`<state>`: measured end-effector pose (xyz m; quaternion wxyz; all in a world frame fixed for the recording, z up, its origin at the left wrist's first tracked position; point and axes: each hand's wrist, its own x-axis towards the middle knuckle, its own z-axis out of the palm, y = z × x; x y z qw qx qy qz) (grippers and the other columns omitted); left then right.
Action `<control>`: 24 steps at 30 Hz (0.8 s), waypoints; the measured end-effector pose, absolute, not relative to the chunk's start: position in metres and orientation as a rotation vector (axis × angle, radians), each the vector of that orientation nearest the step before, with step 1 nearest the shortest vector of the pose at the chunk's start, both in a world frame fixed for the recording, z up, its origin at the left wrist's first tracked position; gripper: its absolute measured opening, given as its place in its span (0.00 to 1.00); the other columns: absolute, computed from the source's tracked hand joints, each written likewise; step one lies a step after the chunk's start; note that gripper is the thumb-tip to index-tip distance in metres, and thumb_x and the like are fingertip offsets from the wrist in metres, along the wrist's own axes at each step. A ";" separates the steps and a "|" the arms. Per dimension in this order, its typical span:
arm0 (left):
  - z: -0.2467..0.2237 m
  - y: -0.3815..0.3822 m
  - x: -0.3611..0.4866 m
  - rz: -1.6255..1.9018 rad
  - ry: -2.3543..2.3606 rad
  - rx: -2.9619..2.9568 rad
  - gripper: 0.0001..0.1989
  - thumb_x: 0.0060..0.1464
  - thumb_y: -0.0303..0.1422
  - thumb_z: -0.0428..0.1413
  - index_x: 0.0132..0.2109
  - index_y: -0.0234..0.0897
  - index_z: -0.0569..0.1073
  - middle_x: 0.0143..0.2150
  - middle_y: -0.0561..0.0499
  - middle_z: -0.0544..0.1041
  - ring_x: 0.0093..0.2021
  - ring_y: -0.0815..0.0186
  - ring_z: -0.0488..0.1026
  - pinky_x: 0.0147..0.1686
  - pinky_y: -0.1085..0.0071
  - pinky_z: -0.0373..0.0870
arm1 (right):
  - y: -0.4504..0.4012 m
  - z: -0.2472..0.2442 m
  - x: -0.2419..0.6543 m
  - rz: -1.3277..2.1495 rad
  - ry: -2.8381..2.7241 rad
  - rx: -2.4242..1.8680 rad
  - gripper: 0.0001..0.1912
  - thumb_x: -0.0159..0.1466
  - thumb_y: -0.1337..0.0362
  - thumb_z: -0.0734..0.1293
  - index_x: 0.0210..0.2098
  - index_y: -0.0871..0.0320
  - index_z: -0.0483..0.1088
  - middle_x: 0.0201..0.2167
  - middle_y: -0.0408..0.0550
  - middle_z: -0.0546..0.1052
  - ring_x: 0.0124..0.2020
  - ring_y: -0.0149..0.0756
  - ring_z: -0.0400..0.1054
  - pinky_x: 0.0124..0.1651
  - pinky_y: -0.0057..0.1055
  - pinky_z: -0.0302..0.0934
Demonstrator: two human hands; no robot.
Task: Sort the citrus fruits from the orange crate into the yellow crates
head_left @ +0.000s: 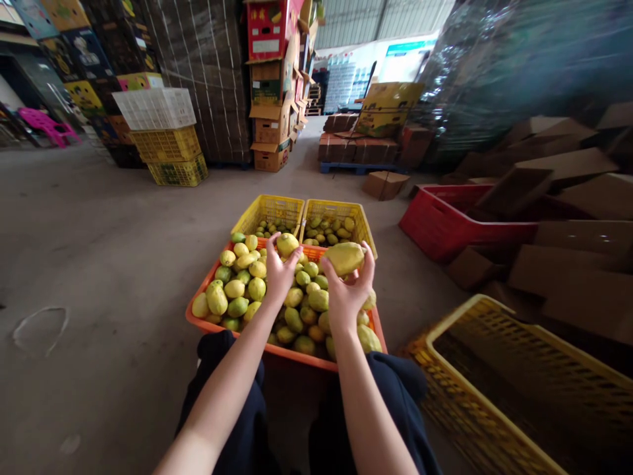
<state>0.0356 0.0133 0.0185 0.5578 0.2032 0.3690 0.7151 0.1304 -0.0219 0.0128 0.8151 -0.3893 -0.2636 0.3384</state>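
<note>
Mid-frame, the orange crate [302, 359] holds a deep heap of yellow-green fruit [256, 289]. Above it, my left grip [281, 272] is closed around a rounded yellow fruit [287, 245], my right grip [347, 297] around a longer fruit [345, 258]; neither is set down. Just beyond, two yellow crates [277, 207] hold less, so I judge the handling partway.

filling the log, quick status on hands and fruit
Left hand holding yellow fruit. Right hand holding longer fruit. Orange crate below, heaped with more. Nothing seen blocking hands.
</note>
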 end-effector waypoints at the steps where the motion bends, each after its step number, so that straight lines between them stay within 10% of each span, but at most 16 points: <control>1: 0.017 0.012 0.036 1.744 0.890 0.621 0.30 0.40 0.19 0.74 0.50 0.43 0.76 0.56 0.51 0.76 0.59 0.64 0.75 0.50 0.81 0.73 | -0.024 0.014 0.129 0.656 -0.612 -0.823 0.38 0.43 0.72 0.83 0.52 0.44 0.76 0.58 0.41 0.77 0.58 0.37 0.72 0.48 0.26 0.73; 11: -0.009 0.020 0.034 1.861 1.016 1.433 0.30 0.49 0.50 0.70 0.55 0.42 0.73 0.58 0.41 0.75 0.60 0.53 0.74 0.54 0.61 0.76 | -0.007 -0.019 0.135 0.135 -1.015 -1.170 0.31 0.56 0.56 0.76 0.57 0.53 0.71 0.55 0.56 0.76 0.56 0.52 0.72 0.47 0.44 0.73; 24: 0.007 0.020 0.030 1.743 0.807 0.847 0.26 0.44 0.33 0.75 0.50 0.41 0.77 0.52 0.48 0.77 0.54 0.59 0.78 0.51 0.68 0.78 | -0.008 -0.005 0.133 0.799 -0.633 -0.817 0.32 0.45 0.61 0.83 0.44 0.50 0.66 0.41 0.41 0.78 0.43 0.37 0.75 0.49 0.36 0.71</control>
